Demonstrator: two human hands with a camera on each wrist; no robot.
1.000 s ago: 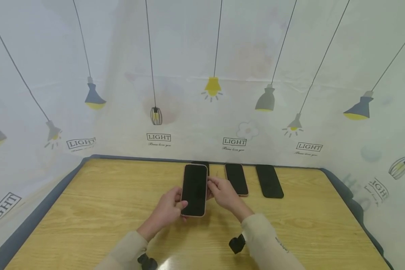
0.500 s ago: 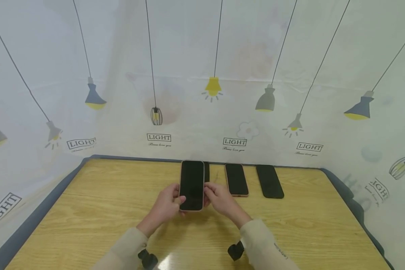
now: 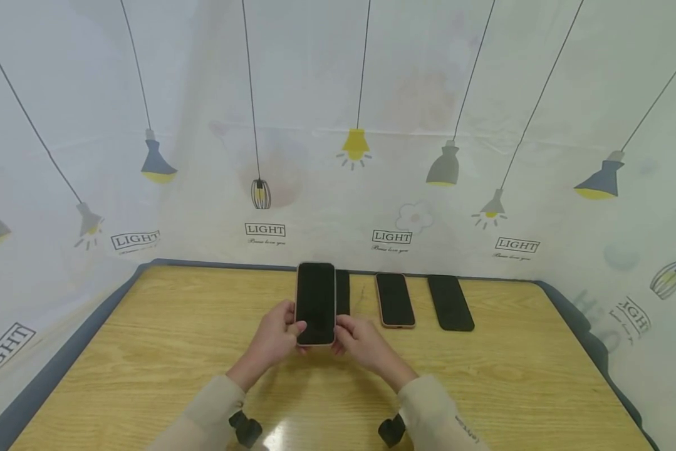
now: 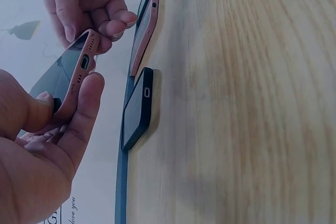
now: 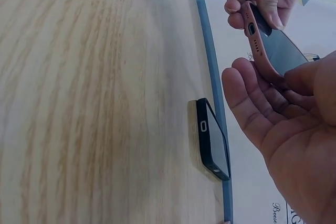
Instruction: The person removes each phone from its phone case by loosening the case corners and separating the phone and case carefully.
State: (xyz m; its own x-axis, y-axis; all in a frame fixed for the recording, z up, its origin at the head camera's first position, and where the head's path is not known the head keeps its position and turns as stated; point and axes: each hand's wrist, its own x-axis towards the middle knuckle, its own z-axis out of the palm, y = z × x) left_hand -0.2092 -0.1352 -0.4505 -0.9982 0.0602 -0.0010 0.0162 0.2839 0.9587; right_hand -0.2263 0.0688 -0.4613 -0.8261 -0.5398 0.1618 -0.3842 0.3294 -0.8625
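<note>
Pink case [image 4: 81,71] w/ dark phone [image 3: 316,300] in it, both hands [image 3: 274,334] [image 3: 366,343] pinching its sides, blk-cased phone [image 5: 212,142] nearby on tbl [image 3: 123,351].

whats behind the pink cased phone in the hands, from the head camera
Past the right edge of the held phone, a strip of a dark phone on the table shows; the held phone covers the rest in that view.

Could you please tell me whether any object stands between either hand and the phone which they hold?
Nothing visible does. The left hand and the right hand both touch the pink-edged phone directly. The black-edged phone, partly hidden behind it in the head view, lies on the table, outside both grips.
</note>
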